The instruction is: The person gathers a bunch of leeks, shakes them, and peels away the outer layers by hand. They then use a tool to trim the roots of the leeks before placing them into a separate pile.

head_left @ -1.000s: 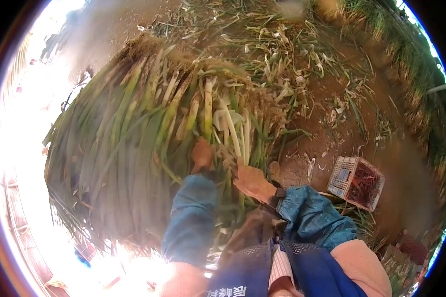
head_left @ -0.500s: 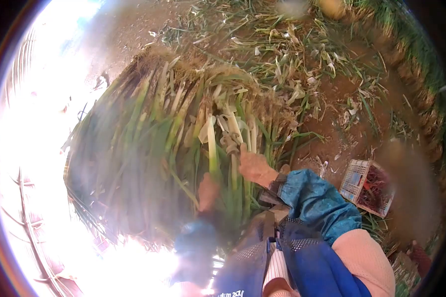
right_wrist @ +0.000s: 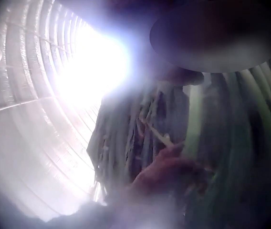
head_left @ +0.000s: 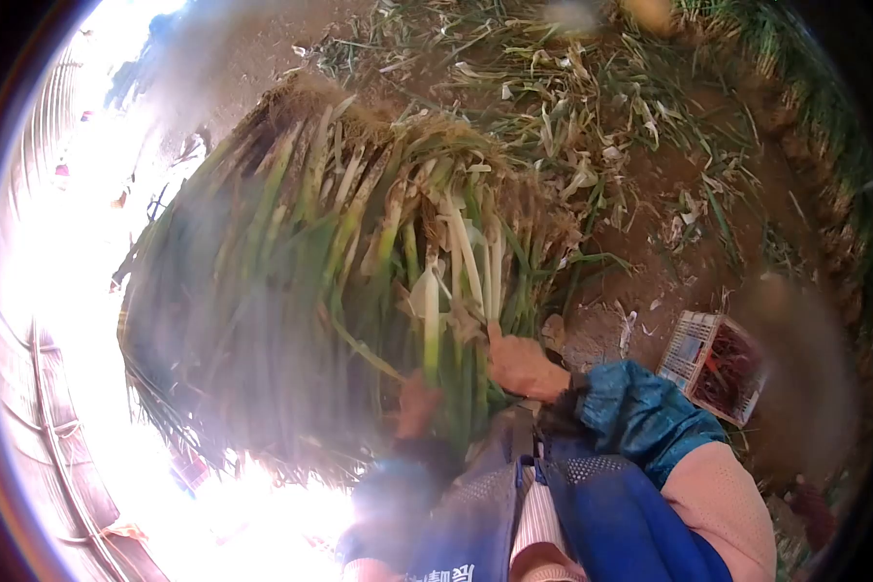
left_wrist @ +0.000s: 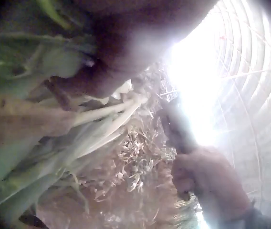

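Note:
A large pile of long green onions (head_left: 291,252) lies before the person, roots away from the body. My left hand (head_left: 418,403), blurred by glare, grips the green part of one green onion (head_left: 432,310), whose white end points away. In the right wrist view, the fingers of that left hand (right_wrist: 166,167) curl at the pale green stalk (right_wrist: 192,119). Just right of it is my right hand (head_left: 526,367), close over the white stalks (head_left: 496,267). The left wrist view shows the right hand (left_wrist: 209,179) curled round a dark object (left_wrist: 176,126) whose kind I cannot tell.
Loose leaves and peelings (head_left: 572,126) litter the brown soil beyond the pile. A pale plastic crate (head_left: 684,347) with reddish strands inside stands at the right. Growing green plants (head_left: 834,126) line the far right, and a ribbed plastic wall (head_left: 53,417) curves along the left.
My left hand has drawn back toward the body, and a green onion now shows in front of it. The right hand has shifted slightly right while the head view moved a little.

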### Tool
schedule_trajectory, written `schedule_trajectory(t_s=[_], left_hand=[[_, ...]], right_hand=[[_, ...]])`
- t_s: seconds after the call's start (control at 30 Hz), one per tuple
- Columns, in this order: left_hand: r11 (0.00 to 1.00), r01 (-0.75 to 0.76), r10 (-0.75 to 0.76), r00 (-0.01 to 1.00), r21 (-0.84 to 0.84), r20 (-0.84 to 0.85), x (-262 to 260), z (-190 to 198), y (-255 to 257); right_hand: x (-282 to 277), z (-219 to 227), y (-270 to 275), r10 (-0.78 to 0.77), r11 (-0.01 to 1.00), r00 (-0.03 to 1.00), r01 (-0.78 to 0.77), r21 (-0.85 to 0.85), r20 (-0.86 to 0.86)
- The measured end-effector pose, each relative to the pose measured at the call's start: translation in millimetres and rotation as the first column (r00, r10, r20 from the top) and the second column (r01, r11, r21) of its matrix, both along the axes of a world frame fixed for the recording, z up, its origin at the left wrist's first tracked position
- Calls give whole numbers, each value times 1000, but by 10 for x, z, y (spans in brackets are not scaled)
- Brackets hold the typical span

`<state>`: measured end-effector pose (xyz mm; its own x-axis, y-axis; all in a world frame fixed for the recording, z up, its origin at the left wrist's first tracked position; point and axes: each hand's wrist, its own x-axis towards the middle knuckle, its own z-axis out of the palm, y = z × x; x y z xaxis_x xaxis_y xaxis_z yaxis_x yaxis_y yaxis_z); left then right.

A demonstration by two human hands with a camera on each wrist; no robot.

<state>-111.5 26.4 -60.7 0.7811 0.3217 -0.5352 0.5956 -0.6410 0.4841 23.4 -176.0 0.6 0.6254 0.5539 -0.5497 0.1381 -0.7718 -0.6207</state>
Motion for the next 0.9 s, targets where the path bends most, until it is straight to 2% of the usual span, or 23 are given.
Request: schedule_trajectory(t_s=[0.03,0.07,0.13,0.27,0.3,0.37,0.47,0.53,0.57,0.63,0.67,0.73,0.77,0.8,0.83,0.9], left_hand=[[999,11,-11,1000,39,13,30,7,-17],[1000,-3,3,1000,-17,-24,52,26,-26],[992,-34,21,995,-122,-101,120,169,-61],[981,-130,124,991,-142,-47,54,86,-68],[974,-143,137,990,-175,-44,8,-30,-20],[965,-156,148,988,-211,-52,22,-9,-12],[944,-198,189,980,-264,-61,165,355,-120],[897,-269,271,962,-350,-43,149,460,-119],[922,-205,221,975,-328,11,257,635,-123],[954,-89,125,986,-288,112,580,971,-146],[978,133,-72,938,-160,339,738,900,-49],[986,164,-150,853,17,500,1277,879,68],[1000,9,-17,881,20,472,1621,975,77],[997,-8,-37,846,83,531,1950,1073,123],[989,-29,-62,808,145,586,2160,1131,148],[945,3,-211,770,327,602,2210,822,96]], right_hand=[[-120,13,-37,28,999,1000,-28,-24,-11],[-187,17,-58,56,997,998,-57,-46,-23],[-185,-205,-11,4,999,997,-6,34,71],[117,-712,214,-8,989,975,-25,149,221],[198,-700,269,-3,990,971,-31,138,241],[316,-640,358,5,992,959,-40,116,283],[202,-658,315,-23,994,985,3,114,173],[90,-267,131,-25,992,988,6,126,152],[76,-42,46,-27,991,989,8,132,144],[85,189,-92,-133,981,971,100,166,200],[105,301,-159,-186,972,955,145,182,232],[160,605,-258,-247,956,931,189,224,268],[161,706,-291,-276,946,919,209,247,281],[126,751,-281,-351,924,905,294,246,239],[105,751,-291,-297,946,918,245,213,262],[43,715,-337,-174,981,940,138,139,295]])
